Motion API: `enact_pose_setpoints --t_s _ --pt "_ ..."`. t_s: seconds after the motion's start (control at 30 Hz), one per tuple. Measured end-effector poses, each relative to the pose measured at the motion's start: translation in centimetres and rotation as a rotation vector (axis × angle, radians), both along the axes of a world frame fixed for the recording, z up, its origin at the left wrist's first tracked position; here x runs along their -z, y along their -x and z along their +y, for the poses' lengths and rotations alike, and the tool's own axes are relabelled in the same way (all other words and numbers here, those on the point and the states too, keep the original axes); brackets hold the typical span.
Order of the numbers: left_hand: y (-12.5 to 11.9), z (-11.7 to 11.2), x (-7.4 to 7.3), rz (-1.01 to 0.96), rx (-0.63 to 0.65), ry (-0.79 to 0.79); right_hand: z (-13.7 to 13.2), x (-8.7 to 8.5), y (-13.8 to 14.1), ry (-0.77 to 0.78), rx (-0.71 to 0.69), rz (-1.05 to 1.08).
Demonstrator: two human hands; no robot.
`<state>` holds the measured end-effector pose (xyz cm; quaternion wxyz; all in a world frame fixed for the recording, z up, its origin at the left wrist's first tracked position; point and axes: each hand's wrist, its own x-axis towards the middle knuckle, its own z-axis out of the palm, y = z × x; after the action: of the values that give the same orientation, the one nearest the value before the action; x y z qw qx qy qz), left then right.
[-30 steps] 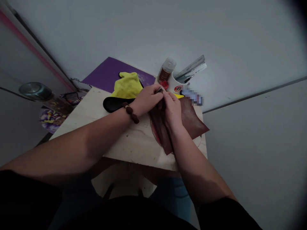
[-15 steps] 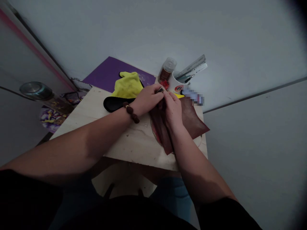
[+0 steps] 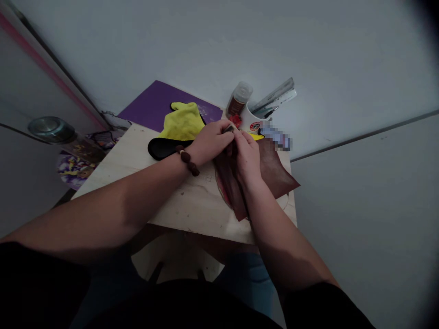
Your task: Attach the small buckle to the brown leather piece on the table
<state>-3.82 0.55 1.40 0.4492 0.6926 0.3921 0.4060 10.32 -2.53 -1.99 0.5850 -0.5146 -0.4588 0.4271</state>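
My left hand (image 3: 213, 140) is closed, its thumb and fingers pinched about a small dark object (image 3: 229, 130) too little to name. Fingertip to fingertip with it, my right hand (image 3: 248, 154) is closed too. A reddish-brown leather-like sheet (image 3: 276, 169) runs folded up beneath both hands, and my right fingers appear to grip its upper part, though the grip itself is mostly hidden. Just left of my left wrist lies a yellow cloth item with black edging (image 3: 183, 122). A bit of yellow (image 3: 255, 136) shows behind my right fingers.
Behind my hands stand a clear-capped bottle (image 3: 239, 101), a small red item (image 3: 235, 120) and a white mug (image 3: 256, 116) holding rulers and pens. Purple board (image 3: 144, 105) lies at the back left of the wooden table (image 3: 174, 201). A lidded flask (image 3: 51, 130) stands beyond the left edge.
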Motion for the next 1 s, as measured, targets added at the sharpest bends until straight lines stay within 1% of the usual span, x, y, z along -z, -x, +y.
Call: enact_pose_setpoints --t_s 0.07,0.17,0.43,0.63,0.83,1.0 --pt "0.01 0.01 -0.01 0.008 -0.004 -0.003 -0.03 -0.06 0.03 0.012 0.003 -0.002" --pt "0.03 0.1 0.08 0.007 0.012 0.004 -0.04 -0.05 0.02 -0.018 -0.003 -0.004" --pt "-0.04 0.02 0.11 -0.012 0.014 0.033 -0.24 -0.32 -0.03 -0.029 -0.005 -0.079" --pt "-0.04 -0.01 -0.01 0.008 0.003 0.005 -0.14 0.03 -0.17 -0.039 -0.008 -0.053" --pt "-0.01 0.11 0.18 -0.007 0.022 0.016 -0.21 -0.03 -0.12 -0.021 -0.011 -0.037" --pt "0.0 0.07 0.11 -0.01 0.013 0.006 -0.26 0.04 -0.09 -0.032 -0.002 -0.047"
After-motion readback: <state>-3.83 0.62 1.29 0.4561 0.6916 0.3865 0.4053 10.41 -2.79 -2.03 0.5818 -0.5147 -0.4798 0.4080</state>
